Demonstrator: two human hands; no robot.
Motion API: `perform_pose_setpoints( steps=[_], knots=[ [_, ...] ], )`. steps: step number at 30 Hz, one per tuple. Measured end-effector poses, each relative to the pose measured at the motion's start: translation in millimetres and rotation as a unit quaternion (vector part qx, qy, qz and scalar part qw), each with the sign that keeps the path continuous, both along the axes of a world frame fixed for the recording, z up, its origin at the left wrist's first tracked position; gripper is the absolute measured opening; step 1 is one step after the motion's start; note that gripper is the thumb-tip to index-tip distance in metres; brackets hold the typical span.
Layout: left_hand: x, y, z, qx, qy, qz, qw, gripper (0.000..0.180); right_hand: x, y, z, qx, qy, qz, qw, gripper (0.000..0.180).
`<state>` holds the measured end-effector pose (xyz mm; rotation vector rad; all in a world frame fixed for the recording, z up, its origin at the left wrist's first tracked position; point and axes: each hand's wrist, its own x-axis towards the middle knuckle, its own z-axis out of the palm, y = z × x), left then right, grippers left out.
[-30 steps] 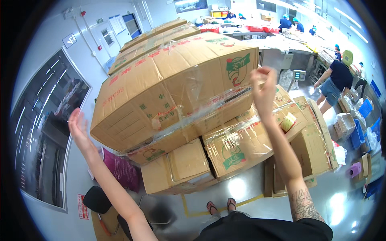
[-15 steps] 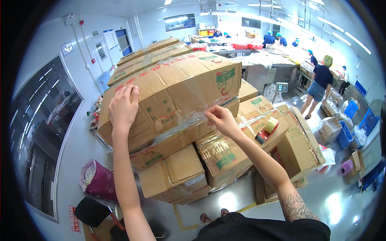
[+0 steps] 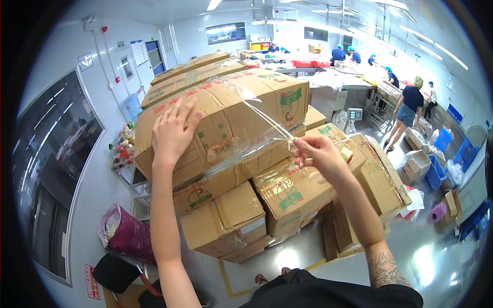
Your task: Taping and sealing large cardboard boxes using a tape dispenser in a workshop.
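A big brown cardboard carton (image 3: 241,123) with red and green print lies on top of a stack in front of me. My left hand (image 3: 175,131) rests on its upper left edge, fingers spread. To the right, my right hand (image 3: 319,153) pinches the end of a clear tape strip (image 3: 268,119). Pulled taut and twisted narrow, the strip runs up to the carton's top, where its other end still sticks. More clear tape covers the seam low on the carton's front. A tape dispenser (image 3: 346,154) on a box behind my right hand is mostly hidden.
Smaller cartons (image 3: 223,213) are stacked below and at right. More long cartons (image 3: 197,77) stand behind. A purple sack (image 3: 128,233) and a black chair (image 3: 115,272) are at left. Blue crates (image 3: 436,172) and several people (image 3: 409,105) are at far right and back.
My right hand has moved right and toward me, peeling the tape strip off the carton and stretching it. My left hand has shifted slightly right, its fingers spreading wider.
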<state>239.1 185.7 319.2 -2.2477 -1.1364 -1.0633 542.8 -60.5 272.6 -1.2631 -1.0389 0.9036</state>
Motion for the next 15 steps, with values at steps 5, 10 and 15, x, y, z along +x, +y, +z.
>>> perform_pose_setpoints(
  steps=[5, 10, 15],
  knots=[
    [-6.5, -2.6, -1.0, -0.012, 0.135, -0.033, 0.99, 0.072, 17.2, -7.9, 84.6, 0.027, -0.082, 0.012, 0.996, 0.033],
    [-6.8, -4.5, 2.4, -0.028, 0.135, -0.043, 0.99, 0.069, 15.0, 11.5, 167.5, 0.297, -0.219, 0.032, 0.929, 0.033],
    [13.4, -8.6, 2.7, -0.038, 0.125, -0.035, 0.991, 0.074, -8.5, 4.3, 139.3, 0.193, -0.192, 0.0, 0.962, 0.04]
  ],
)
